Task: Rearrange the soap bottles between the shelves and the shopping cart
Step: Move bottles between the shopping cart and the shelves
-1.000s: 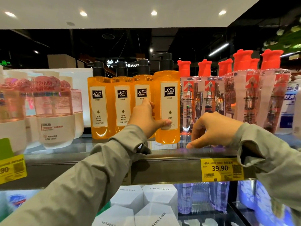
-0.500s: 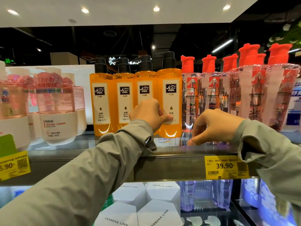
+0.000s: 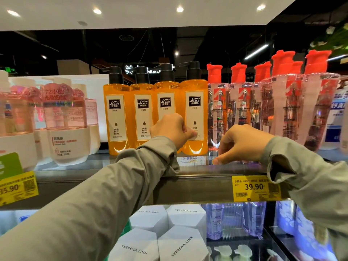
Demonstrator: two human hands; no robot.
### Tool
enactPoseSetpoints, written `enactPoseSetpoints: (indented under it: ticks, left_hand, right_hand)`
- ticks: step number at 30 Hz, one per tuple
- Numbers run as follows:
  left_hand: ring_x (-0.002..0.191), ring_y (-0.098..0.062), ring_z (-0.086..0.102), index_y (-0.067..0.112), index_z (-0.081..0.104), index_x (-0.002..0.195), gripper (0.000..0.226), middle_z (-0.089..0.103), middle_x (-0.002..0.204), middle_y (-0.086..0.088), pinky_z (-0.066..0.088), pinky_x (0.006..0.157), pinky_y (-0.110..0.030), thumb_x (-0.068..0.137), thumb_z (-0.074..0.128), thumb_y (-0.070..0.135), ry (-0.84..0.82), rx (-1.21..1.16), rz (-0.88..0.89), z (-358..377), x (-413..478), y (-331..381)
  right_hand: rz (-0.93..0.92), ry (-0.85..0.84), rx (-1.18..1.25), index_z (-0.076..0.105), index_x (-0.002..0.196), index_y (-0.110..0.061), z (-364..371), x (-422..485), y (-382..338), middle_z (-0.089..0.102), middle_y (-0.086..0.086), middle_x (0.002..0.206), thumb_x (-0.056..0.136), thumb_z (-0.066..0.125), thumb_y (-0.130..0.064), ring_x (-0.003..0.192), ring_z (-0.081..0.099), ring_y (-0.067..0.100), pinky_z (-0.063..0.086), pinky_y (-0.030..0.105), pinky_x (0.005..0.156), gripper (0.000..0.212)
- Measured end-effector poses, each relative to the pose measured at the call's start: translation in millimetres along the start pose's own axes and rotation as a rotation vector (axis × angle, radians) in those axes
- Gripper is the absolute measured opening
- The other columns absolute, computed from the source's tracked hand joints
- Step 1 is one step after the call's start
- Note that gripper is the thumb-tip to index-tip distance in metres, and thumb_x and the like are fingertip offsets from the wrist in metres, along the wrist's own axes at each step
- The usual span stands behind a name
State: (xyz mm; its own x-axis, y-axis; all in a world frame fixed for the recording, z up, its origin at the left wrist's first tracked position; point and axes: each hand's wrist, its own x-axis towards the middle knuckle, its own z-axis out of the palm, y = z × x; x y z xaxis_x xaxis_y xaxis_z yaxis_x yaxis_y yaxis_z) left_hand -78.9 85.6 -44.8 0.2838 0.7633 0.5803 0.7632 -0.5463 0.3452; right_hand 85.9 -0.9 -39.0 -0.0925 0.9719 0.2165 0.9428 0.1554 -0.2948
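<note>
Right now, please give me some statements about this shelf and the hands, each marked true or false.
1. Four orange bottles stand on the upper shelf. True.
2. The orange bottles have red caps. False: they have black pumps; the red caps are on the clear bottles to their right.
3. The left hand holds the rightmost orange bottle. True.
4. The right hand holds a clear bottle. False: it is curled over the shelf edge and holds nothing.
5. The tag below the right hand reads 29.90. False: it reads 39.90.
</note>
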Motion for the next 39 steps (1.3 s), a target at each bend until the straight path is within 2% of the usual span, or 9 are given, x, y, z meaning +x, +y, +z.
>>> enactPoseSetpoints:
  ticks: [5,11,15,18,23,27,32,37,39]
  left_hand:
    - [0.075,-0.017,0.065,0.019,0.061,0.076,0.031,0.066,0.075,0.0,0.057,0.076,-0.039,0.079,0.069,0.049,-0.029,-0.067,0.074,-12.7,-9.8,4.3]
    - [0.07,-0.009,0.064,0.011,0.065,0.089,0.029,0.067,0.079,0.0,0.055,0.066,-0.02,0.08,0.068,0.038,-0.305,-0.05,0.1,-58.5,-40.7,11.0]
    - [0.076,-0.001,0.059,0.021,0.063,0.092,0.025,0.063,0.087,0.008,0.05,0.067,-0.014,0.081,0.064,0.043,-0.254,0.141,0.163,-91.8,-70.5,10.7]
    - [0.076,0.004,0.057,0.032,0.058,0.088,0.02,0.059,0.086,0.015,0.051,0.068,-0.014,0.076,0.063,0.048,-0.177,0.146,0.171,-111.3,-101.0,10.4]
    - [0.083,-0.001,0.059,0.033,0.057,0.108,0.039,0.063,0.1,0.015,0.051,0.08,-0.023,0.076,0.065,0.054,-0.455,0.388,-0.107,-133.7,-146.4,-7.4]
    - [0.088,-0.005,0.049,0.035,0.048,0.124,0.053,0.059,0.116,0.015,0.039,0.08,-0.019,0.079,0.061,0.06,-0.737,0.644,-0.305,-139.1,-186.1,-24.1]
    - [0.092,-0.007,0.056,0.035,0.044,0.129,0.055,0.057,0.119,0.011,0.043,0.084,-0.022,0.081,0.061,0.056,-0.76,0.5,-0.473,-152.7,-239.4,-42.9]
    - [0.088,-0.005,0.053,0.037,0.043,0.129,0.057,0.056,0.12,0.013,0.04,0.069,-0.015,0.08,0.061,0.057,-0.745,0.465,-0.606,-169.5,-307.6,-61.0]
    - [0.088,-0.006,0.054,0.035,0.044,0.128,0.056,0.057,0.119,0.011,0.041,0.071,-0.015,0.079,0.062,0.056,-0.745,0.456,-0.679,-180.6,-338.9,-68.6]
  right_hand:
    - [-0.051,0.034,-0.006,0.07,0.08,-0.016,-2.2,-6.2,-2.1,0.065,-0.007,0.073,0.077,0.073,-0.041,0.068,0.059,0.006,0.047,0.019,0.063,0.025]
    - [-0.154,0.057,0.018,0.07,0.087,-0.02,-10.4,-18.7,-14.9,0.064,-0.011,0.077,0.079,0.069,-0.043,0.07,0.058,0.002,0.041,0.014,0.06,0.024]
    - [-0.292,0.077,0.013,0.071,0.089,-0.022,-10.3,-25.9,-32.1,0.067,-0.008,0.083,0.078,0.069,-0.045,0.076,0.062,0.004,0.054,0.022,0.071,0.026]
    - [-0.424,0.122,0.076,0.071,0.088,-0.026,-8.4,-35.1,-53.5,0.068,-0.009,0.083,0.075,0.07,-0.046,0.077,0.062,0.003,0.055,0.023,0.073,0.025]
    - [-0.61,0.015,0.13,0.068,0.091,-0.03,14.6,-42.9,-90.3,0.065,-0.011,0.085,0.071,0.068,-0.049,0.078,0.061,0.002,0.054,0.02,0.069,0.027]
    - [-0.754,-0.059,0.116,0.071,0.091,-0.028,40.5,-43.5,-117.8,0.066,-0.011,0.08,0.068,0.071,-0.051,0.076,0.06,0.001,0.051,0.02,0.069,0.032]
    - [-0.924,-0.225,0.005,0.066,0.096,-0.034,87.3,-49.6,-155.2,0.062,-0.014,0.082,0.071,0.071,-0.054,0.078,0.06,0.003,0.047,0.018,0.073,0.032]
    - [-1.046,-0.419,-0.126,0.06,0.103,-0.037,130.3,-68.3,-198.2,0.057,-0.016,0.085,0.073,0.067,-0.058,0.073,0.053,-0.001,0.043,0.014,0.071,0.038]
    - [-1.103,-0.476,-0.146,0.059,0.105,-0.036,144.7,-77.1,-223.3,0.059,-0.014,0.089,0.072,0.068,-0.058,0.071,0.053,-0.003,0.041,0.011,0.068,0.04]
